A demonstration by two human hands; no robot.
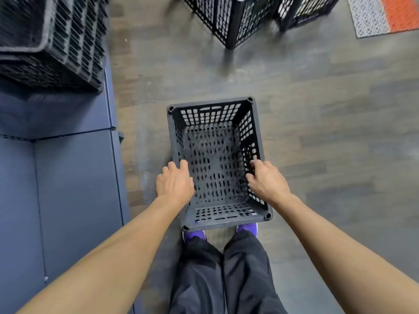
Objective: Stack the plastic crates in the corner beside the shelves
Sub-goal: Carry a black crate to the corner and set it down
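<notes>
An empty black perforated plastic crate [217, 155] sits upright in front of my feet, its open top facing me. My left hand [174, 184] rests on its left rim with the fingers curled over the edge. My right hand [266, 180] grips the right wall, fingers hooked through the holes. A stack of black crates [56, 41] stands at the upper left on a dark blue surface. Two more black crates [231, 17] stand on the floor at the top.
A dark blue padded surface [68, 189] runs along the left side. The floor [328, 109] is grey wood plank. A mat with a white speckled part and an orange part [385, 14] lies at the top right. My purple shoes [195, 235] are under the crate's near edge.
</notes>
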